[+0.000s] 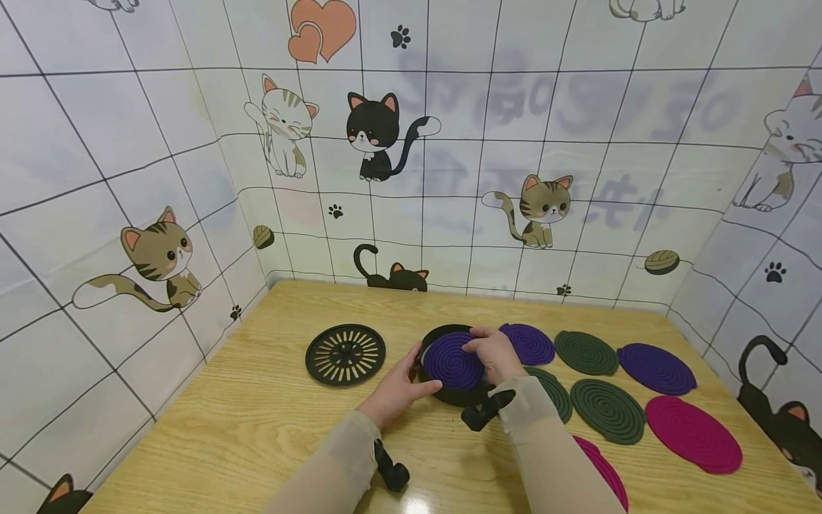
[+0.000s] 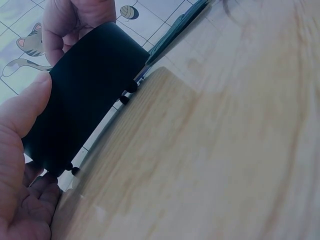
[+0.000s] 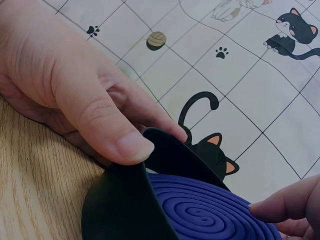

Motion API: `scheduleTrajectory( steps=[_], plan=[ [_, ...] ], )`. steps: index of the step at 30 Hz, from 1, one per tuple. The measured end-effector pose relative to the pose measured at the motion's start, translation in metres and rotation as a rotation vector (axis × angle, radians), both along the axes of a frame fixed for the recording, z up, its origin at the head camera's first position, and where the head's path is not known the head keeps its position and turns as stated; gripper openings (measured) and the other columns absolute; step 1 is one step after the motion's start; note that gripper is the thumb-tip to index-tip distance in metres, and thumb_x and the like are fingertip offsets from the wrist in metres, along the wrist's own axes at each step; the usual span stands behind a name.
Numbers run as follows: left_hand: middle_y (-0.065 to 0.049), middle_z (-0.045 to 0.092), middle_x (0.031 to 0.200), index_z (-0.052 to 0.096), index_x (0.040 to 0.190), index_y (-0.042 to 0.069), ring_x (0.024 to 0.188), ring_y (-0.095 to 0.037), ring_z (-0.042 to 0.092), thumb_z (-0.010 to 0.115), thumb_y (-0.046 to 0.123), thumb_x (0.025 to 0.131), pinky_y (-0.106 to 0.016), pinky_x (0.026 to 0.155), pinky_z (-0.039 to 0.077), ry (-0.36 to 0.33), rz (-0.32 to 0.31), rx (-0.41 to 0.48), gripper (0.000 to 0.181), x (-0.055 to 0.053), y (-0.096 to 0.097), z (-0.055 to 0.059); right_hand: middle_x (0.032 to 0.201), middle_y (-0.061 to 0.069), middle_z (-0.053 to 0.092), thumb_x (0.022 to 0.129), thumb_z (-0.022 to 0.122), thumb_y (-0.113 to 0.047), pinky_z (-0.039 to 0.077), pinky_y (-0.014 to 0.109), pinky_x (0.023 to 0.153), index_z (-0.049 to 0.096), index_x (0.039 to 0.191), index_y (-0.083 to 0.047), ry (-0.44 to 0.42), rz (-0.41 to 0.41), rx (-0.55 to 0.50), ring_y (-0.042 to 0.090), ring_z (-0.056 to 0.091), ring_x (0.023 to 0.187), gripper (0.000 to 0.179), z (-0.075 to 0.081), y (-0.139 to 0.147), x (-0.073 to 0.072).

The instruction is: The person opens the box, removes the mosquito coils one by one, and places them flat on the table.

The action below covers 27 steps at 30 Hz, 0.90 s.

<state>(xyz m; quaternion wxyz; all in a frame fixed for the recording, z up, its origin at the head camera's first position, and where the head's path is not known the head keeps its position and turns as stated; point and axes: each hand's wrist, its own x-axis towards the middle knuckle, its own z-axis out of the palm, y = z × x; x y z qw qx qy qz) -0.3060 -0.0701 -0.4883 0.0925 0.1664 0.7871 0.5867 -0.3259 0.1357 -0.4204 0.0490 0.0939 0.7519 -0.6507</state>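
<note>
A black round holder [image 1: 459, 397] with a raised curved wall stands on the table, and a purple spiral coaster [image 1: 453, 361] lies inside it. My left hand [image 1: 399, 391] grips the holder from its left side. In the right wrist view the left thumb [image 3: 132, 147] lies over the top of the holder's wall [image 3: 125, 200]. My right hand [image 1: 498, 357] pinches the coaster's right edge, one fingertip on its ridged top. Small black feet show under the holder [image 2: 90, 95] in the left wrist view.
A black slotted disc [image 1: 345, 378] lies left of the holder. To the right are flat spiral coasters: purple [image 1: 656, 368], green [image 1: 607, 410] and pink [image 1: 693, 434], several in all. A cat-print wall covering [image 1: 449, 214] closes off the table's back.
</note>
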Motion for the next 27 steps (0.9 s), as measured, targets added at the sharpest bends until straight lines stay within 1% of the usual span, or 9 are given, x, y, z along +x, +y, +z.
scheduleTrajectory(
  steps=[6,9,11,13,15,17,20,24,27],
  plan=[
    [-0.009,0.022,0.157,0.014,0.156,0.023,0.14,-0.033,0.03,0.072,0.04,0.086,-0.049,0.112,0.028,-0.011,0.006,-0.012,0.092,0.0006,0.0004,0.0008,0.146,0.025,0.034,0.089,0.056,0.005,0.037,0.048,0.104,0.043,0.141,0.001,0.004,0.017,0.005,0.04,0.038,0.13,0.054,0.0,0.0001,0.0024],
    [-0.009,0.023,0.157,0.015,0.156,0.024,0.139,-0.033,0.031,0.072,0.041,0.085,-0.049,0.112,0.028,-0.01,0.012,-0.017,0.092,0.0004,0.0007,0.0008,0.144,0.025,0.035,0.089,0.056,0.005,0.043,0.043,0.096,0.043,0.141,0.0,0.001,0.025,0.005,0.037,0.043,0.124,0.054,0.0003,0.0001,0.0033],
    [-0.009,0.023,0.157,0.015,0.156,0.024,0.139,-0.033,0.031,0.073,0.041,0.085,-0.049,0.112,0.028,-0.011,0.016,-0.017,0.092,0.0005,0.0008,0.001,0.142,0.024,0.038,0.089,0.056,0.004,0.047,0.035,0.085,0.044,0.141,-0.001,-0.006,0.023,0.003,0.032,0.049,0.114,0.054,0.0001,0.0,0.003],
    [-0.01,0.023,0.157,0.015,0.156,0.024,0.139,-0.034,0.031,0.073,0.041,0.085,-0.049,0.111,0.028,-0.011,0.017,-0.016,0.092,0.0001,0.0008,0.0005,0.139,0.023,0.042,0.089,0.057,0.004,0.047,0.029,0.073,0.044,0.142,-0.003,-0.013,0.023,0.0,0.026,0.054,0.1,0.055,-0.0002,-0.0004,0.0021],
    [-0.01,0.023,0.157,0.016,0.155,0.024,0.139,-0.033,0.031,0.073,0.042,0.085,-0.048,0.111,0.028,-0.013,0.018,-0.018,0.093,0.0006,0.0008,0.0008,0.137,0.023,0.044,0.088,0.057,0.005,0.046,0.026,0.064,0.045,0.142,-0.004,-0.017,0.024,-0.009,0.021,0.055,0.087,0.056,-0.0008,-0.0009,0.0009],
    [-0.009,0.023,0.157,0.016,0.155,0.024,0.139,-0.033,0.031,0.073,0.042,0.085,-0.048,0.111,0.028,-0.014,0.017,-0.02,0.093,0.0007,0.001,0.0008,0.134,0.022,0.046,0.087,0.058,0.006,0.045,0.026,0.059,0.045,0.142,-0.005,-0.021,0.025,-0.017,0.019,0.055,0.078,0.057,-0.0019,-0.0014,-0.0005],
    [-0.01,0.023,0.157,0.016,0.156,0.024,0.139,-0.033,0.031,0.073,0.042,0.085,-0.048,0.112,0.028,-0.013,0.017,-0.018,0.093,0.0003,0.0011,0.0004,0.135,0.022,0.045,0.085,0.058,0.008,0.048,0.025,0.06,0.045,0.142,-0.004,-0.013,0.028,-0.015,0.018,0.056,0.08,0.059,-0.0029,-0.0026,-0.0013],
    [-0.012,0.023,0.157,0.015,0.156,0.021,0.139,-0.035,0.031,0.072,0.037,0.086,-0.049,0.112,0.027,-0.014,0.023,-0.016,0.092,-0.0005,0.0018,0.0001,0.136,0.023,0.044,0.084,0.057,0.01,0.05,0.025,0.066,0.043,0.142,-0.002,0.002,0.029,-0.007,0.025,0.054,0.096,0.061,-0.0037,-0.0032,-0.0011],
    [-0.013,0.023,0.156,0.015,0.156,0.018,0.139,-0.036,0.03,0.072,0.033,0.088,-0.05,0.112,0.026,-0.024,0.025,-0.009,0.09,0.0056,0.0026,0.0092,0.132,0.023,0.046,0.084,0.057,0.011,0.05,0.025,0.067,0.043,0.142,-0.002,0.004,0.025,-0.013,0.027,0.053,0.101,0.061,-0.004,-0.0036,-0.0012]
  ],
)
